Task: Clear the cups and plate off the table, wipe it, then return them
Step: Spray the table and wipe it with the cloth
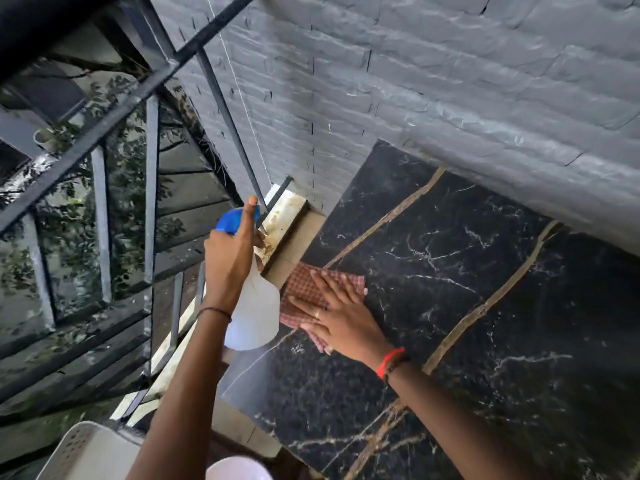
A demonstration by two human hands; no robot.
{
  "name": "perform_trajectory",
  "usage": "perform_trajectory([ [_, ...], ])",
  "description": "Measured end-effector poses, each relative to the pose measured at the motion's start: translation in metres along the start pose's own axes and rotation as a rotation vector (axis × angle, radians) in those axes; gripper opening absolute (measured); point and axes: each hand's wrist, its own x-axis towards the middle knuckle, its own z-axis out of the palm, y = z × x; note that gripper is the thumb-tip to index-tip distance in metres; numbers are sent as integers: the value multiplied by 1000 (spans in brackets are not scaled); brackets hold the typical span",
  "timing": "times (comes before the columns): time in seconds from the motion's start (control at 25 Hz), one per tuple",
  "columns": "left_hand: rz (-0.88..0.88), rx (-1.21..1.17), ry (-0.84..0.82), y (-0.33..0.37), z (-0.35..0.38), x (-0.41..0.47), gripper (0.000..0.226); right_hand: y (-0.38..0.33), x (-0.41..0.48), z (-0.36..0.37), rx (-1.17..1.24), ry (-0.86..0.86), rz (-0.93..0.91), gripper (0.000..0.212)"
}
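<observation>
Pressing spread fingers flat, the right hand (341, 317) pins the checked cloth (302, 286), seemingly soft and limp, at the left edge of the table (450, 271); the left hand (227, 261) grips a light-looking spray bottle (256, 315) by its neck.

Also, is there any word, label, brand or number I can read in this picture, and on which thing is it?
None. The spray bottle in the left hand shows a plain white side, and the checked cloth and black table carry no writing.
</observation>
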Motion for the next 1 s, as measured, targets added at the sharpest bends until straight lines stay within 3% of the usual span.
perform_trajectory([
  [0.16,13,2,-19,9,23,13,60,86,-16,-17,-76,40,167,51],
  [0.4,21,0,-59,21,43,23,50,187,77,-56,33,11,432,50],
  [0.56,67,31,-79,27,52,29,45,182,115,-62,34,-38,341,51],
  [0.72,75,53,-68,33,61,35,48,193,80,-52,-29,-66,168,55],
  [1.0,121,53,-39,38,63,38,49,265,122,-80,24,-20,430,52],
])
